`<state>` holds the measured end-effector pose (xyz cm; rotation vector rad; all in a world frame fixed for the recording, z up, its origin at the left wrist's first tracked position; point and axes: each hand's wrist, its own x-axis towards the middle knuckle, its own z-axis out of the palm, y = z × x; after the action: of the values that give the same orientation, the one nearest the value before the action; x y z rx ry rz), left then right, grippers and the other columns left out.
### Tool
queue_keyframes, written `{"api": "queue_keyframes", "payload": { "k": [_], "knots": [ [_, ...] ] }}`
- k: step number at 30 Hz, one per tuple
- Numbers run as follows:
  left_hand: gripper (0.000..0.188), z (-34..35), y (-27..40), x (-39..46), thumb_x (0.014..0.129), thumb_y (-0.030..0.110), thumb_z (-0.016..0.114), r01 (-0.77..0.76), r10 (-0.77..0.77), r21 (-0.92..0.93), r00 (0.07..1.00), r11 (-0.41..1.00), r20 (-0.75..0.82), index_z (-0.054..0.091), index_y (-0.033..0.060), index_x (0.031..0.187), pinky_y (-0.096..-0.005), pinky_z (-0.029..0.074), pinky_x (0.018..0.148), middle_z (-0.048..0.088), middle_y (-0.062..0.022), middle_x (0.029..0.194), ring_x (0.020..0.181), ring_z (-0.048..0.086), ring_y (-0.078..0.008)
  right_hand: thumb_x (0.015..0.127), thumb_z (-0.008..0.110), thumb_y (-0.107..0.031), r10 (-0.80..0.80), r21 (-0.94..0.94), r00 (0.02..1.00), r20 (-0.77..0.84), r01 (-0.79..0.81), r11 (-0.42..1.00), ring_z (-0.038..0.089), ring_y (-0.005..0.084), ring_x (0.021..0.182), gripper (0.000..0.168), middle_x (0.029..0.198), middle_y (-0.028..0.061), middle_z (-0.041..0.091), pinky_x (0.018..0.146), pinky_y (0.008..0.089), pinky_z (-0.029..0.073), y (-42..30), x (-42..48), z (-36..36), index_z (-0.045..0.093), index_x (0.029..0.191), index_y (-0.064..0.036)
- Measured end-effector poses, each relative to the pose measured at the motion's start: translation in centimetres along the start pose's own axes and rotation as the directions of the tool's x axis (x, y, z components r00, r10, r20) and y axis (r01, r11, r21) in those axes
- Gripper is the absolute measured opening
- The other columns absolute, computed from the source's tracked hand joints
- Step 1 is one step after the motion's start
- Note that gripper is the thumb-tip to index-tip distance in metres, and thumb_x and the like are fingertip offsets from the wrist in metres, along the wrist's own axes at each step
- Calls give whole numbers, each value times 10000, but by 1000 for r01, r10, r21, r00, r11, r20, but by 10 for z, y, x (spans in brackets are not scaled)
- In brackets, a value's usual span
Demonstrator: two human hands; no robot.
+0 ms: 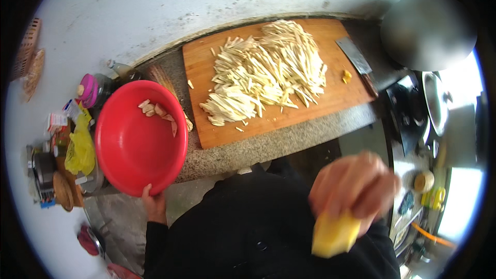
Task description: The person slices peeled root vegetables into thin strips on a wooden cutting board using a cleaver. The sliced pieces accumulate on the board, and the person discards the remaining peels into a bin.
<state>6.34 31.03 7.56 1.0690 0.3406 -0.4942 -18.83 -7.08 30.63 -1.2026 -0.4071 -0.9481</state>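
Observation:
A red plastic basin stands tilted at the counter's left end. My left hand grips its near rim, thumb over the edge. Several pale beige pieces lie inside against its far right wall. Above my lap, my right hand is blurred and pinches a yellow block-like piece; whether it is food or a sponge, I cannot tell. On the wooden cutting board a large heap of pale cut vegetable strips is spread. A cleaver lies at the board's right side, near a small yellow scrap.
Behind the basin are a bottle and a purple-lidded jar. A yellow-green plastic bag sits to its left. A large metal wok or lid rises at far right, near a stove. The granite counter's front edge runs before me.

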Motion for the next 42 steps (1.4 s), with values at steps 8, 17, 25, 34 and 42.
{"api": "queue_keyframes", "payload": {
  "k": [8, 17, 25, 34, 42],
  "knots": [
    [544, 51, 79, -54, 795, 47, 559, -106, 45, 224, 964, 969, 263, 396, 5, 1312, -401, 436, 938, 502, -109, 1246, 1129, 508, -247, 838, 604, 2, -286, 113, 951, -118, 299, 948, 607, 239, 576, 120, 827, 203, 632, 467, 272, 517, -19, -15, 168, 627, 721, 10],
    [502, 100, 45, -109, 777, -36, 567, -168, -108, 442, 838, 881, 535, 436, -30, 1262, -371, 414, 958, 517, -123, 1206, 1094, 516, -229, 828, 565, 18, -249, -385, 967, 42, 246, 889, 623, 295, 670, 75, 862, 205, 614, 581, 339, 526, -107, -99, 197, 626, 790, 43],
    [431, 127, -83, -285, 810, 55, 565, 204, -805, 809, 387, 551, 450, 463, 8, 1227, -406, 482, 935, 566, -120, 1169, 1074, 568, -242, 649, 728, -136, 18, -864, 877, -480, -468, -187, 554, 280, 967, 316, 928, 94, 591, 886, 412, 427, -161, -361, 218, 598, 921, -45],
    [336, 62, -280, -447, 848, 106, 549, -67, -967, 967, 86, -247, -241, 490, 16, 1166, -379, 481, 947, 586, -130, 1163, 1080, 569, -256, 755, 593, -162, -287, -337, 487, -825, -831, -443, 617, 245, 882, 176, 881, 99, 623, 808, 391, 451, -245, -558, 325, 602, 908, -75],
    [562, 16, -359, -593, 913, 501, 492, -512, -865, 822, -264, -249, -426, 464, 53, 1252, -452, 456, 932, 519, -161, 1255, 1077, 554, -348, 686, 561, -101, -625, -34, 225, -747, -953, -301, 627, 301, 727, 57, 743, 101, 621, 648, 407, 498, -264, -714, 360, 563, 725, -60]
  ]
}}
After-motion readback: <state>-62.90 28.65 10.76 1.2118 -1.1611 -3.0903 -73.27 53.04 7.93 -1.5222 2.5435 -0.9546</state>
